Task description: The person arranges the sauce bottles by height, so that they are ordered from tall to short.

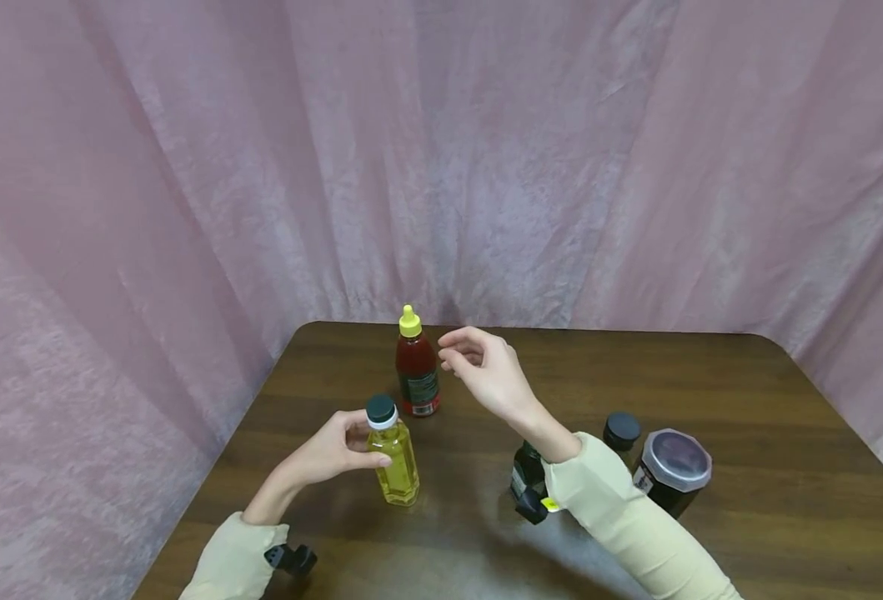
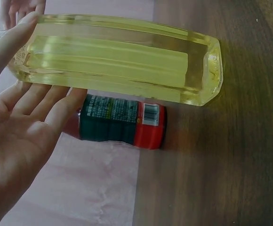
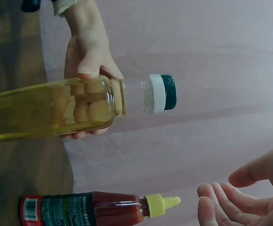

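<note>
My left hand [image 1: 339, 447] grips a clear bottle of yellow oil [image 1: 398, 467] below its green cap, thumb on the near side and fingers behind. In the right wrist view the oil bottle [image 3: 52, 108] shows the fingers through its glass. Whether its base touches the table I cannot tell. Behind it stands a red sauce bottle [image 1: 416, 367] with a yellow nozzle cap and a dark green label. Just right of that bottle, my right hand [image 1: 488, 371] hovers with loosely bent fingers, holding nothing. The right wrist view shows this hand [image 3: 242, 202] apart from the yellow nozzle.
Partly behind the right forearm are a dark bottle [image 1: 529, 467], a black-capped bottle [image 1: 622, 429] and a dark jar with a clear lid [image 1: 677, 460]. All stand on a brown wooden table [image 1: 771, 417]. A pink curtain [image 1: 486, 167] hangs along the table's far edge.
</note>
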Motion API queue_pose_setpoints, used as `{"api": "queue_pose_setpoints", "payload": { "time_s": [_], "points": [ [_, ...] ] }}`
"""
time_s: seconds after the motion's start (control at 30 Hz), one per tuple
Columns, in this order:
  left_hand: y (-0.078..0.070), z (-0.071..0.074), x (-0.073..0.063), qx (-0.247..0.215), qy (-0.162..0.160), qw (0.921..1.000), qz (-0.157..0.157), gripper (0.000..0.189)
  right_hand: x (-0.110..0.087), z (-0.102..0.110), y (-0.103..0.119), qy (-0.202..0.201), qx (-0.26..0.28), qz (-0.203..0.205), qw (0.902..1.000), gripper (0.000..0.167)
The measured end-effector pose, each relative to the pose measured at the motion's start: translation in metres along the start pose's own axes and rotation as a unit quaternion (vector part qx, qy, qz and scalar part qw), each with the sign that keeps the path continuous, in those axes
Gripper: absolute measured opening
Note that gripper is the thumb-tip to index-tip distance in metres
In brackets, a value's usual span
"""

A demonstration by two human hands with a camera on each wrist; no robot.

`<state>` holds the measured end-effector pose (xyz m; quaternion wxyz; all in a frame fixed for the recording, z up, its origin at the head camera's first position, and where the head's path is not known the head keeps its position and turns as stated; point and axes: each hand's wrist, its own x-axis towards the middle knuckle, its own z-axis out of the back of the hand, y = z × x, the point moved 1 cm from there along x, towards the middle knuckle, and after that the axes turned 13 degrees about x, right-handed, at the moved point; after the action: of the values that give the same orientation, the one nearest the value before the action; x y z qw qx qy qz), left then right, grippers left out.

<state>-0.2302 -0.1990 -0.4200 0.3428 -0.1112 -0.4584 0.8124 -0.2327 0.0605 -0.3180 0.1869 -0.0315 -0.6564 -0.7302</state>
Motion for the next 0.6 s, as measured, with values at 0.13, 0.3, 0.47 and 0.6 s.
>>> {"api": "queue_pose_setpoints", "payload": {
  "time_s": [0.13,0.3,0.47,0.6],
  "points": [
    [0.001,0.003,-0.003,0.004,0.003,1.0000,0.000,0.047,-0.012,0.004,0.002,0.005,0.000,0.010,0.9999,0.017],
    [0.001,0.007,-0.006,0.010,0.007,0.9999,-0.002,0.047,-0.023,0.011,0.005,0.005,-0.011,0.033,0.9994,0.018],
    [-0.002,0.005,-0.009,-0.002,0.009,1.0000,0.003,0.048,-0.039,0.022,0.002,-0.024,-0.029,0.064,0.9973,0.020],
    [-0.003,0.003,-0.013,-0.008,0.014,0.9999,0.001,0.047,-0.054,0.026,-0.005,-0.039,-0.051,0.090,0.9939,0.022]
  ]
}}
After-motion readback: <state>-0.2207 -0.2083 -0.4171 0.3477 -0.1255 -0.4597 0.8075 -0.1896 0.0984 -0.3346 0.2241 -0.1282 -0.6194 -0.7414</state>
